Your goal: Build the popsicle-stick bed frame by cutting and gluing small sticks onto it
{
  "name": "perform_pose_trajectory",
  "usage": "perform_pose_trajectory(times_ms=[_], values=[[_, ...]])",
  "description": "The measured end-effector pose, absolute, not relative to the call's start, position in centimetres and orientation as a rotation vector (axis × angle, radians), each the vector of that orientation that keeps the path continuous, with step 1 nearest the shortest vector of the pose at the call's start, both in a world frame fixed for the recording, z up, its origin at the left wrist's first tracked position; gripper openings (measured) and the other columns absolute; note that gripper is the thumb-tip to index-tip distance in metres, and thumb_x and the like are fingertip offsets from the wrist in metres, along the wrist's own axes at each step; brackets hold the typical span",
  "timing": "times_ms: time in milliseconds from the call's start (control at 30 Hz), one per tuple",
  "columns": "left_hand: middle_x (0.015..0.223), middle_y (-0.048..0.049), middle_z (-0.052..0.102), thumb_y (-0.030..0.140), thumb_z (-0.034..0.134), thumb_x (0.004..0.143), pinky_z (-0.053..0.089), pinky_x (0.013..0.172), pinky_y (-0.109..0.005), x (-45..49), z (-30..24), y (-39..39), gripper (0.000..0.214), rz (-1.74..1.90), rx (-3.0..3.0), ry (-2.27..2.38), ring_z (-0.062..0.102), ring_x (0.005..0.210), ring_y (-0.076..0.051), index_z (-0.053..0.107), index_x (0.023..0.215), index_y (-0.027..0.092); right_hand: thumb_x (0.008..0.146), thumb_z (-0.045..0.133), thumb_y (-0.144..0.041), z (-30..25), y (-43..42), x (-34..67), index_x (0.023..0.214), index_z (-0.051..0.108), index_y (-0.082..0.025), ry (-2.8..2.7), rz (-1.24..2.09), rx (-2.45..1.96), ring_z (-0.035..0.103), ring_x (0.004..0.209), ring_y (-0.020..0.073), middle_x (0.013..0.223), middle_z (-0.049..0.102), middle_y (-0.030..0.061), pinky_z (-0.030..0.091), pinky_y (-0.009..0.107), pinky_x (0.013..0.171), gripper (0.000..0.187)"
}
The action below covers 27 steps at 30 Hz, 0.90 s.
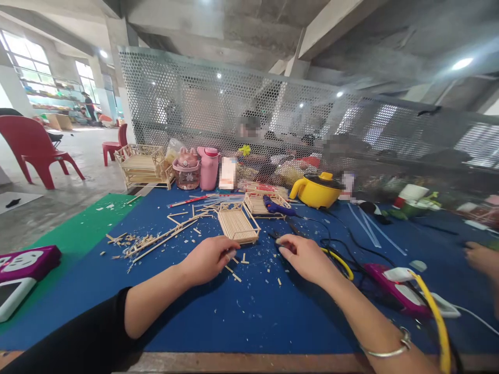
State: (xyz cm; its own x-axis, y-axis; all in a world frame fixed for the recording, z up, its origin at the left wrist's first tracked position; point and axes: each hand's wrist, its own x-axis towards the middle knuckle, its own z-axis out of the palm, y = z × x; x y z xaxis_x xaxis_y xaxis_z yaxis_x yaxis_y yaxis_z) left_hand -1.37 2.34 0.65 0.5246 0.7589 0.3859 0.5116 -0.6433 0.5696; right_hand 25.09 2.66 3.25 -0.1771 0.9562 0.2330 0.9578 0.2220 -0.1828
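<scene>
A small bed-like model of pale wooden sticks (237, 223), with a slatted base and low rails, sits on the blue mat. My left hand (210, 258) is at its near left corner, fingers curled in; whatever they may hold is hidden. My right hand (304, 255) rests on the mat to the right of the model, thumb and forefinger slightly apart, beside a dark tool (274, 236) whose kind is unclear. Behind is a second stick model (255, 205), with a blue glue gun (278, 208) lying against it. Small stick offcuts (234, 274) lie between my hands.
Loose sticks and scraps (146, 244) lie to the left. A yellow pot (317, 189), pink bottle (209, 169) and stacked stick models (144, 163) stand at the back. Cables and a purple power strip (397, 291) are at right, near another person's hand (481, 258).
</scene>
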Motion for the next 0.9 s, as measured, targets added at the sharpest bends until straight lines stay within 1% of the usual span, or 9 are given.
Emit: perform_pose_trajectory(times_ms=[100, 167, 333, 433, 500, 600, 700, 800, 900], values=[[0.106, -0.0073, 0.067, 0.014, 0.04, 0.088, 0.048, 0.085, -0.031, -1.4, -0.1, 3.0, 0.031, 0.796, 2.422, 1.052, 0.063, 0.096, -0.019, 0.064, 0.106, 0.02, 0.08, 0.054, -0.036, 2.6, 2.3, 27.4, 0.105, 0.065, -0.013, -2.136, -0.152, -1.988, 0.06, 0.101, 0.0341, 0.109, 0.064, 0.0192, 0.047, 0.047, 0.083, 0.035], [0.106, -0.0073, 0.067, 0.012, 0.039, 0.088, 0.048, 0.086, -0.031, -1.3, -0.5, 3.2, 0.033, 0.786, 2.443, 1.082, 0.062, 0.098, -0.02, 0.064, 0.107, 0.02, 0.082, 0.051, -0.038, 2.2, 2.0, 28.6, 0.115, 0.06, -0.009, -2.121, -0.184, -2.066, 0.056, 0.108, 0.0387, 0.116, 0.06, 0.0232, 0.044, 0.052, 0.087, 0.045], [0.11, -0.0052, 0.065, 0.012, 0.038, 0.089, 0.049, 0.085, -0.028, -0.6, -0.2, 2.7, 0.034, 0.711, 2.576, 1.093, 0.063, 0.099, -0.018, 0.063, 0.109, 0.023, 0.087, 0.042, -0.034, 2.1, 1.1, 31.2, 0.126, 0.051, -0.012, -2.157, -0.162, -2.117, 0.052, 0.118, 0.0292, 0.127, 0.055, 0.0174, 0.041, 0.041, 0.096, 0.045], [0.111, -0.0037, 0.065, 0.006, 0.042, 0.085, 0.049, 0.084, -0.027, 0.7, 0.3, 2.7, 0.039, 0.592, 2.686, 1.078, 0.062, 0.101, -0.018, 0.062, 0.111, 0.027, 0.087, 0.042, -0.033, 2.2, 0.4, 32.5, 0.122, 0.052, -0.01, -2.116, -0.167, -2.198, 0.055, 0.113, 0.0319, 0.123, 0.056, 0.0211, 0.043, 0.042, 0.091, 0.044], [0.106, -0.0047, 0.067, 0.004, 0.047, 0.081, 0.049, 0.083, -0.028, 1.8, 0.5, 2.9, 0.037, 0.542, 2.715, 1.085, 0.062, 0.1, -0.02, 0.066, 0.103, 0.027, 0.085, 0.045, -0.029, 2.1, 0.2, 33.1, 0.123, 0.052, -0.011, -2.124, -0.132, -2.235, 0.057, 0.108, 0.0306, 0.122, 0.055, 0.02, 0.044, 0.039, 0.088, 0.043], [0.095, -0.0092, 0.067, 0.002, 0.05, 0.078, 0.05, 0.079, -0.03, 2.9, 0.7, 3.1, 0.03, 0.444, 2.755, 1.148, 0.064, 0.093, -0.023, 0.069, 0.09, 0.022, 0.08, 0.047, -0.015, 2.2, 0.5, 33.6, 0.128, 0.047, -0.014, -2.144, -0.084, -2.258, 0.056, 0.11, 0.0256, 0.125, 0.054, 0.0168, 0.042, 0.032, 0.086, 0.048], [0.091, -0.0117, 0.066, 0.001, 0.049, 0.077, 0.051, 0.074, -0.031, 3.0, 0.9, 3.1, 0.028, 0.338, 2.793, 1.218, 0.065, 0.087, -0.024, 0.069, 0.087, 0.018, 0.071, 0.052, -0.009, 2.6, 1.4, 34.0, 0.128, 0.047, -0.015, -2.161, -0.024, -2.293, 0.06, 0.102, 0.0229, 0.114, 0.06, 0.0137, 0.043, 0.027, 0.078, 0.058], [0.089, -0.0112, 0.065, 0.004, 0.047, 0.079, 0.051, 0.072, -0.03, 2.5, 1.2, 2.8, 0.025, 0.279, 2.808, 1.269, 0.065, 0.085, -0.023, 0.068, 0.086, 0.017, 0.065, 0.055, -0.006, 3.1, 2.1, 34.2, 0.125, 0.051, -0.016, -2.172, 0.01, -2.359, 0.063, 0.093, 0.0248, 0.106, 0.062, 0.0132, 0.043, 0.028, 0.069, 0.061], [0.095, -0.0108, 0.064, 0.005, 0.043, 0.083, 0.051, 0.07, -0.03, 2.0, 1.4, 2.2, 0.025, 0.3, 2.806, 1.299, 0.064, 0.088, -0.023, 0.065, 0.087, 0.016, 0.064, 0.052, -0.003, 3.5, 2.3, 34.2, 0.122, 0.053, -0.015, -2.158, -0.023, -2.43, 0.063, 0.093, 0.03, 0.109, 0.059, 0.018, 0.043, 0.032, 0.067, 0.059]])
